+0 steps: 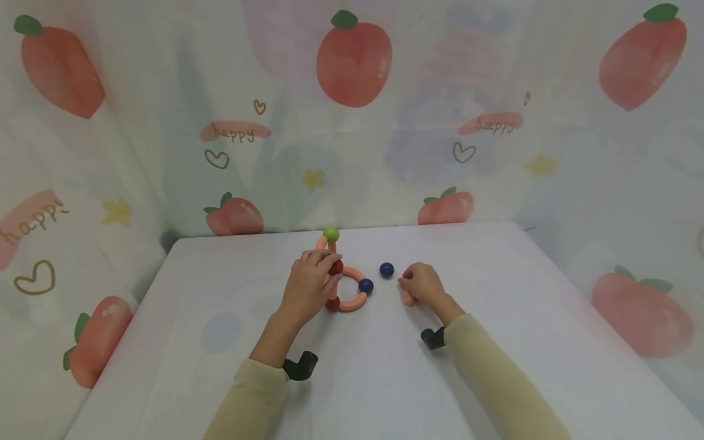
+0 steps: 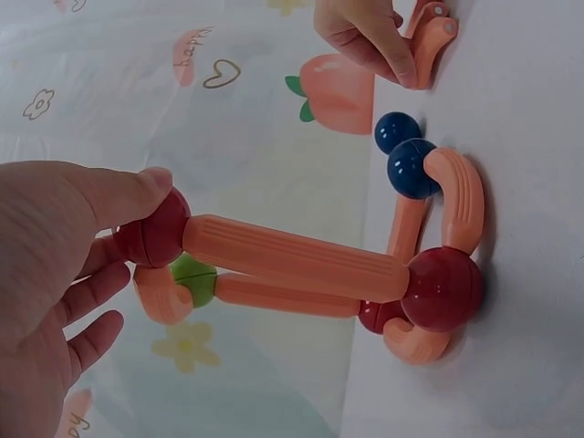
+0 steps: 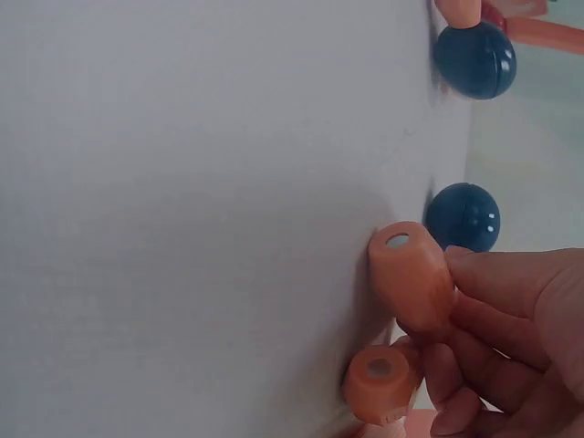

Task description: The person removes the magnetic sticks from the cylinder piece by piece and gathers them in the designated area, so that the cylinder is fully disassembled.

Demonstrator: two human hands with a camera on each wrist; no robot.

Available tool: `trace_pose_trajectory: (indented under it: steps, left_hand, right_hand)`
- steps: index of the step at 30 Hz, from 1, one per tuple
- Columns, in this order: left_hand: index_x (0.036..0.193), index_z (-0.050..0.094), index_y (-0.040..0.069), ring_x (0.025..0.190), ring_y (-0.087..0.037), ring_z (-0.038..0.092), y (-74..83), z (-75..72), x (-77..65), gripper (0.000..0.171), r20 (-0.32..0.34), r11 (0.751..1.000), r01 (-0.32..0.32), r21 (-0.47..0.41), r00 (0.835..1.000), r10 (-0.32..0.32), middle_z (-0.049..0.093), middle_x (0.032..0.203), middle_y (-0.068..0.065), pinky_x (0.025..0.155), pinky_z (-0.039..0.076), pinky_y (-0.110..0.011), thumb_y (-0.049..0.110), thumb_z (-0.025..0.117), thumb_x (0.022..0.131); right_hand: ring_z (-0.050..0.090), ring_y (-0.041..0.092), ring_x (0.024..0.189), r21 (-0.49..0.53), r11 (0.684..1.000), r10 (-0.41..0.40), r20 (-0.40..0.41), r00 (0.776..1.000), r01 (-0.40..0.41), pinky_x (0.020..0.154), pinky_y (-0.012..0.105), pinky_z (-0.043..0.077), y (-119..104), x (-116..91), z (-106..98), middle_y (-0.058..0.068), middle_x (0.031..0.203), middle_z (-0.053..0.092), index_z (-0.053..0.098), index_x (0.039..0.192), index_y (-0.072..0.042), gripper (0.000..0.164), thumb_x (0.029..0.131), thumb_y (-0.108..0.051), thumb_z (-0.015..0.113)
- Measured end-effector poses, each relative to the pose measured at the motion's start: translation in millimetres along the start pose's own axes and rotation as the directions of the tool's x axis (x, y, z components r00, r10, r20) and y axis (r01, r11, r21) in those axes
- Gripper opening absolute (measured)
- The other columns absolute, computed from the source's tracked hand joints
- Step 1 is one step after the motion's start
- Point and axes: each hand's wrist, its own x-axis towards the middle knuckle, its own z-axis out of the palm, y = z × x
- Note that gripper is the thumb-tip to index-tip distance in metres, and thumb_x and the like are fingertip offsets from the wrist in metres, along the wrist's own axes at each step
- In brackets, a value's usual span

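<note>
My left hand pinches a red ball on top of an upright orange magnetic rod. Below, that rod meets another red ball near the table. Curved orange rods and a blue ball form a ring there. Behind the hand, a green ball tops another upright rod. Over on the right, my right hand pinches an orange rod with a metal end. A second orange piece lies close under those fingers; whether they touch it I cannot tell.
A loose blue ball lies on the white table between the ring and my right hand. Behind the table's far edge hangs a fruit-printed cloth, which also runs down both sides.
</note>
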Motion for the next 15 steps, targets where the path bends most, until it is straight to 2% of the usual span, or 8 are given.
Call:
trace_pose_trajectory:
  steps: [8, 12, 15]
  left_hand:
    - [0.117, 0.06, 0.009, 0.106, -0.024, 0.047, -1.8, 1.3, -1.0, 0.043, -0.014, 0.999, -0.001, -0.035, 1.0, 0.001, 0.056, 0.112, -0.007, 0.083, 0.042, -0.038, 0.021, 0.075, 0.078]
    - [0.118, 0.059, 0.009, 0.109, -0.023, 0.046, -10.2, 1.3, -8.6, 0.046, -0.044, 0.991, 0.044, -0.125, 0.998, -0.049, 0.055, 0.116, -0.007, 0.088, 0.042, -0.04, 0.021, 0.076, 0.077]
    - [0.119, 0.058, 0.01, 0.108, -0.02, 0.047, -19.6, 4.4, -17.2, 0.045, -0.065, 0.973, 0.103, -0.208, 0.991, -0.119, 0.056, 0.115, -0.006, 0.089, 0.043, -0.038, 0.02, 0.074, 0.078]
  right_hand:
    - [0.054, 0.021, 0.073, -0.059, 0.997, -0.057, -0.052, 0.997, 0.054, 0.073, 0.036, 0.046, 1.4, -3.0, 3.1, 0.006, 0.078, 0.062, 0.067, 0.09, 0.002, 0.019, 0.086, -0.016, 0.064]
    - [0.055, 0.022, 0.074, -0.094, 0.993, -0.076, -0.071, 0.995, 0.069, 0.075, 0.039, 0.047, 3.6, -1.4, 5.6, 0.009, 0.08, 0.063, 0.067, 0.091, 0.003, 0.019, 0.085, -0.015, 0.065]
    - [0.056, 0.022, 0.075, -0.126, 0.989, -0.085, -0.076, 0.993, 0.075, 0.075, 0.04, 0.047, 3.1, -1.7, 6.2, 0.01, 0.082, 0.063, 0.066, 0.092, 0.004, 0.019, 0.086, -0.014, 0.063]
